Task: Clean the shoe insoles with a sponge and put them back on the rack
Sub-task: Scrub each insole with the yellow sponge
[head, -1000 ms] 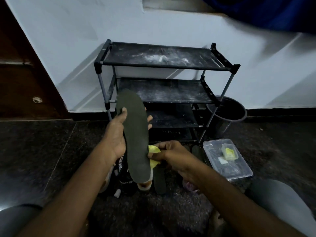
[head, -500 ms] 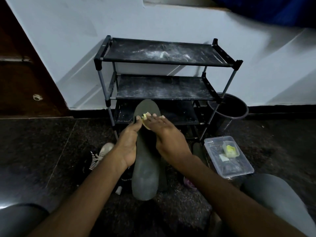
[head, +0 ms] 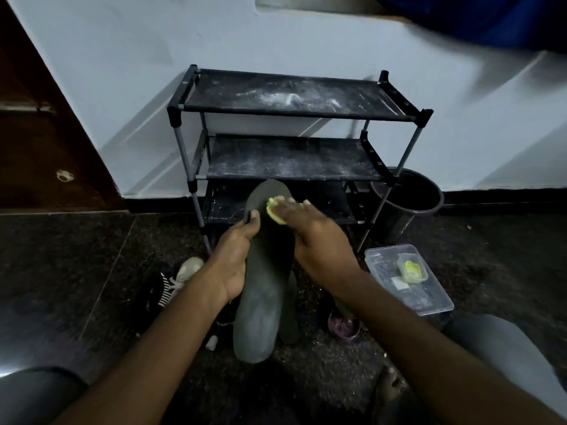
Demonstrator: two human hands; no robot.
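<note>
2 insoles (head: 260, 302), 1 sponge (head: 274, 210), 1 rack (head: 291, 111)

A pale wall (head: 276, 35) rises beyond the hands, crossed by slanting shadows, with a dark skirting (head: 503, 199) along its foot. Left of the hands stands a brown wooden door (head: 40, 142). The floor (head: 61, 271) beneath the hands is dark speckled stone with a thin joint line. Dark blue fabric (head: 491, 16) hangs at the upper right. The light is dim.

Bare rack shelves (head: 291, 96) ahead; bucket (head: 408, 197), plastic box (head: 429, 302) crowding right, sneaker (head: 181, 277) left.
</note>
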